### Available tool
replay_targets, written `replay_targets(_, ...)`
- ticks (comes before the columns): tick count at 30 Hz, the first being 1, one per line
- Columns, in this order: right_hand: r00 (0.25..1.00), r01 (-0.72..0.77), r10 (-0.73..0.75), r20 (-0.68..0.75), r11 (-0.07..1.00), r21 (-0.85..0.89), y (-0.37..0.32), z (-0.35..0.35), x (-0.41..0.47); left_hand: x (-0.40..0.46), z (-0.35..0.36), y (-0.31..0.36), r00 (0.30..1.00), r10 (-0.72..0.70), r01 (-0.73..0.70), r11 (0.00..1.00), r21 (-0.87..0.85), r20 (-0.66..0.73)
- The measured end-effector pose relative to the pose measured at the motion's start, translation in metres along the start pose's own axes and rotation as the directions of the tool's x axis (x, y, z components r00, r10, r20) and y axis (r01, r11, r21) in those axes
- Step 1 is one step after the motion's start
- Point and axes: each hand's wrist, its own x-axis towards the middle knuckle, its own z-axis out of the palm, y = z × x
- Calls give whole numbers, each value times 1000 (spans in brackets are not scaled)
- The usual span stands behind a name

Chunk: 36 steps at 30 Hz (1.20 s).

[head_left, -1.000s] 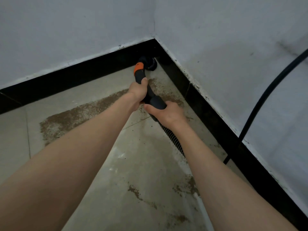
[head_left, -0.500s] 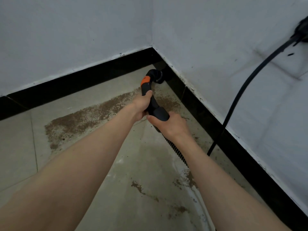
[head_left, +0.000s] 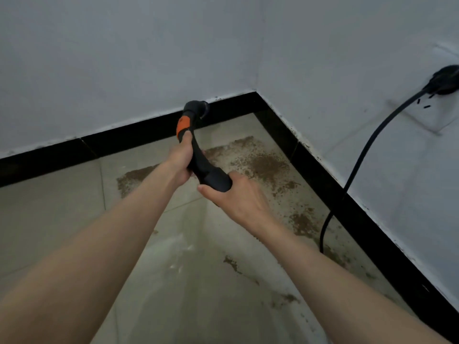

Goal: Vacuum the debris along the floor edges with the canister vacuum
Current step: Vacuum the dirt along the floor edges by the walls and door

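Vacuum handle (head_left: 198, 155): black with an orange band, held above the floor near the corner, tip toward the black skirting (head_left: 139, 131).
Left hand (head_left: 180, 161): fingers wrapped round the handle below the band.
Right hand (head_left: 238, 197): fingers curled under the handle's rear end.
Debris (head_left: 263, 165): brown grit spread on the tiles beside the right wall.
Power cord (head_left: 357, 167): plugged into the wall socket (head_left: 444, 80), hung down to the floor.

Surfaces and finishes: room corner with vacuum handle

Vacuum handle (head_left: 202, 165): black matt plastic, smooth, with an orange plastic band (head_left: 182, 125) near the nozzle end. Floor tiles (head_left: 49, 219): pale, smooth, with a dull sheen, streaked with whitish smears. Debris (head_left: 263, 165): brown, granular, dry-looking, rough patches. Skirting (head_left: 124, 142): black, glossy, smooth, speckled with white along its top edge. Walls (head_left: 124, 58): white, matt, painted look, scuffed and marked near the base. Power cable (head_left: 360, 160): black, smooth sheath, rubber or plastic. Plug (head_left: 444, 80): black, matt.
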Motion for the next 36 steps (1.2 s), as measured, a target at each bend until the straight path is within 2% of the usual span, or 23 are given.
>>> replay_targets(6,982,127,-109,155,986,-112,-27,26,-36,-40,-68,-4,996,-9,4,998,-62,-92)
replay_targets(10,941,198,-141,308,967,-162,-34,49,-58,-68,-108,-22,991,-63,52,994,-93,-116)
replay_targets(17,869,338,-214,447,916,-218,-55,82,-73,-92,-168,-48,970,-120,79,978,-192,-213)
replay_targets(25,820,419,-225,526,863,-283,-62,101,-70,-97,-192,-67,941,-251,167,929,-330,-229)
replay_targets(36,828,381,-201,524,887,-262,-51,110,-52,-74,-190,-77,932,-290,207,919,-336,-219)
